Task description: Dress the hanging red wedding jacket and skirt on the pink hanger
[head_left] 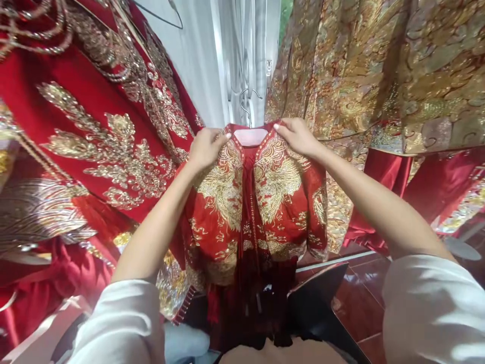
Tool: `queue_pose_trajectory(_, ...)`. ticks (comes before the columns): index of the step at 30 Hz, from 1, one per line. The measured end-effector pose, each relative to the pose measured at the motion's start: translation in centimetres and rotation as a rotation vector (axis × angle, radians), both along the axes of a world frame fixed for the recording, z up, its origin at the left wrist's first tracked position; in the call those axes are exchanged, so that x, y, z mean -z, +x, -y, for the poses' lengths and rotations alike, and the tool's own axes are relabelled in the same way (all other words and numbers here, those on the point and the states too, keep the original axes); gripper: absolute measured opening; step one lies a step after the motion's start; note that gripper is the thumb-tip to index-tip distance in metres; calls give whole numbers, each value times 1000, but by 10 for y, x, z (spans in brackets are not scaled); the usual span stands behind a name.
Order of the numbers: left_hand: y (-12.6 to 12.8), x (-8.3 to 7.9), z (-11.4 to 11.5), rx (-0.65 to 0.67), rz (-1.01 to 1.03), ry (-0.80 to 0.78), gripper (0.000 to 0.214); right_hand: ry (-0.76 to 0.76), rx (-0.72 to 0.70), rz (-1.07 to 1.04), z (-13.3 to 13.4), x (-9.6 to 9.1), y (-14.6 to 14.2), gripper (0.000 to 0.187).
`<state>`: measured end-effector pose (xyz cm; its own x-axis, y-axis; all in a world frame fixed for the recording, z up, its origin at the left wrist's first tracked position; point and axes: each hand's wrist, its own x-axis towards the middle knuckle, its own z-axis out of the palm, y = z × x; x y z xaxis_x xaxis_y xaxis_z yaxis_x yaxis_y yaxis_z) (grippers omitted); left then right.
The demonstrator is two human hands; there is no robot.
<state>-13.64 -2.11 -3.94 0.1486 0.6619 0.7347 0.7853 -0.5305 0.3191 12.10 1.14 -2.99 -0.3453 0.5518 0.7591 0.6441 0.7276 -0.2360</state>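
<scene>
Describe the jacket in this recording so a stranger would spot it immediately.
Between the big red garment on the left and the gold garment on the right, find the metal hanger hook. Below it, the left hand and right hand grip the shoulders of a red jacket. Unlike its neighbours, it is hand-held, with matching gold patterns either side of its front.

A metal-hooked hanger (249, 117) carries the gold-embroidered red jacket (275, 197), its hook rising just above the jacket's neck, while below and to the right of the jacket shows a glossy dark-red tiled floor (358, 301), what rests on it hard to tell.
</scene>
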Motion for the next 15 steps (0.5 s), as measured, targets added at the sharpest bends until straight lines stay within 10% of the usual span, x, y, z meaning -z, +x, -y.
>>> queue_pose_trajectory(6,-12,-9,1,84,124,4,39,-157,-157,-145,-19,-22,-2,44)
queue_pose_trajectory(15,-44,0,-2,338,-62,-251,38,-115,-7,68,40,20,42,33)
